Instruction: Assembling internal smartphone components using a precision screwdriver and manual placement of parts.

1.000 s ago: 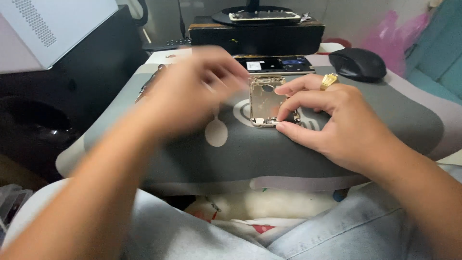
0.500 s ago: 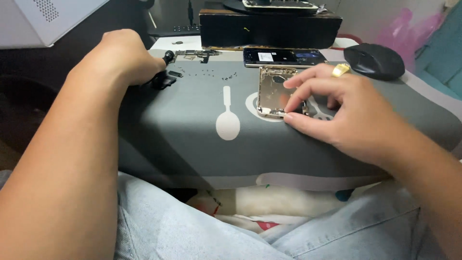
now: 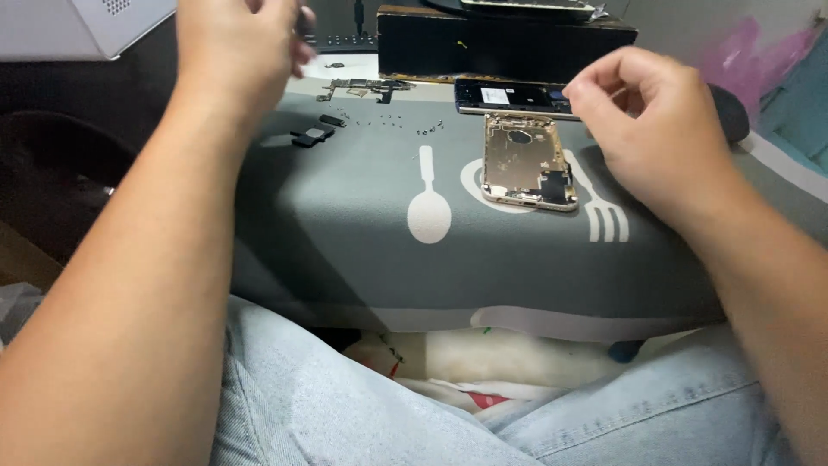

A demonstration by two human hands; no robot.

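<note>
At the far left a white perforated panel (image 3: 78,26) cuts across the corner, above a dark surface. The left hand (image 3: 237,47) is raised at the far left of the grey mat (image 3: 345,259), its back toward the camera and its fingers curled in toward the thumb; a sliver of something dark shows at the fingertips, but whether the hand has hold of it cannot be told. Just beyond and below that hand, small dark parts (image 3: 312,134) lie on the mat, and farther back a thin circuit board (image 3: 362,86) rests with tiny screws (image 3: 405,125) scattered near it.

The mat carries a white spoon print (image 3: 429,207) at its middle. To the right of the print lies the opened gold phone shell (image 3: 526,164), flat on the mat with its inside facing up (no hand touches it). Beyond its far end a dark phone screen (image 3: 509,97) lies crosswise, and behind that stands a black box (image 3: 500,43).

The right hand (image 3: 651,129) hovers just right of the shell, above the mat, thumb and forefinger pinched close together near the screen's right end; whether anything tiny sits between them cannot be told. A white fork print (image 3: 604,220) shows beneath that hand. In the near foreground are the person's light blue jeans (image 3: 388,414).
</note>
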